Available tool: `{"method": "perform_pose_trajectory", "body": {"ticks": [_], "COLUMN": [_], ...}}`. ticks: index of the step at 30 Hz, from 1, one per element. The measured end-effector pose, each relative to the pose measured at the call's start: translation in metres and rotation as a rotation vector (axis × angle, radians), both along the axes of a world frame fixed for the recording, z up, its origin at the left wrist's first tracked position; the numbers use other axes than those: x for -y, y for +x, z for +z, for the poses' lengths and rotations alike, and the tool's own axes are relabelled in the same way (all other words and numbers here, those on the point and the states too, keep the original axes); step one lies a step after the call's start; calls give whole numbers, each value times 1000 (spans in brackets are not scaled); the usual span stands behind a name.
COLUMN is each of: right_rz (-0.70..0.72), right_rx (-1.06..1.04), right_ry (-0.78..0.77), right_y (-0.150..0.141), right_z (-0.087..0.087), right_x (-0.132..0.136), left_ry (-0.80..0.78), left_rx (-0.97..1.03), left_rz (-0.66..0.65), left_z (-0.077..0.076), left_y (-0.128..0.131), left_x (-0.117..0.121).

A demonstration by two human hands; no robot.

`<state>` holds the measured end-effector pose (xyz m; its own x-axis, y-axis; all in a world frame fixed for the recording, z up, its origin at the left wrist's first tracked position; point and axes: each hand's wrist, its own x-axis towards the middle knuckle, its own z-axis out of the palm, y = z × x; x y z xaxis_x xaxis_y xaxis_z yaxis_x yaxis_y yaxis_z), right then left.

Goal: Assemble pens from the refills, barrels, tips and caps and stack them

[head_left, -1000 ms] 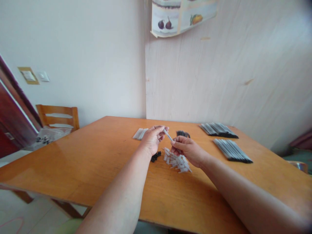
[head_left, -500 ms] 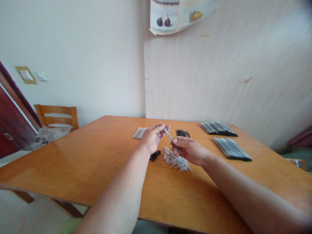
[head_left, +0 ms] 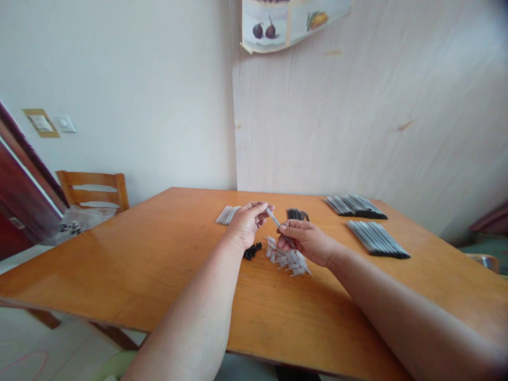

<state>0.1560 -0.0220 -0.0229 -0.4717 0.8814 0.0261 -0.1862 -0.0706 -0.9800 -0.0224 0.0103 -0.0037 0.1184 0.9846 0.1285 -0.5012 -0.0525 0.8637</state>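
A slim translucent pen barrel (head_left: 272,216) slants between my two hands above the table. My left hand (head_left: 251,219) is closed on its upper end, thumb and fingertips pinching it. Lower down, my right hand (head_left: 304,237) pinches the same barrel, and a greyish end shows below the fingers; whether a refill sits inside is too small to tell. Under the hands lies a loose pile of white, pointed plastic pieces (head_left: 291,262). Small black caps or plugs (head_left: 252,251) are heaped beside my left wrist. Behind my right hand is a bundle of dark refills (head_left: 297,214).
More clear barrels (head_left: 227,215) lie in a row behind my left hand. Two rows of black-tipped pens, a far one (head_left: 353,205) and a near one (head_left: 377,239), rest at the right of the wooden table (head_left: 119,270). A chair (head_left: 95,188) with a plastic bag stands at left.
The dark length below my right fingers shows less than before. My right hand has shifted slightly left and up; my left hand keeps its pinch. The view has tilted a little.
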Motion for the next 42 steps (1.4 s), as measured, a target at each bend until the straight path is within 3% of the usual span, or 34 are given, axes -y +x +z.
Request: {"method": "perform_pose_trajectory", "body": {"ticks": [10, 22, 28, 31, 37, 42], "right_rz": [-69, -32, -49, -104, -336, -277], "right_rx": [67, -9, 21, 113, 531, 842], "right_ry": [61, 54, 85, 142, 253, 314], "right_y": [-1, 0, 1, 3, 23, 42], "right_z": [6, 5, 6, 8, 10, 2], "right_x": [3, 2, 1, 1, -12, -20], "left_ry": [1, -3, 22, 44, -14, -41], "left_rx": [-48, -23, -191, -246, -151, -128], "left_rz": [10, -44, -142, -162, 27, 72], "left_z": [0, 4, -2, -4, -3, -4], "left_y": [-1, -1, 3, 3, -1, -3], "left_x": [1, 3, 6, 5, 0, -4]}}
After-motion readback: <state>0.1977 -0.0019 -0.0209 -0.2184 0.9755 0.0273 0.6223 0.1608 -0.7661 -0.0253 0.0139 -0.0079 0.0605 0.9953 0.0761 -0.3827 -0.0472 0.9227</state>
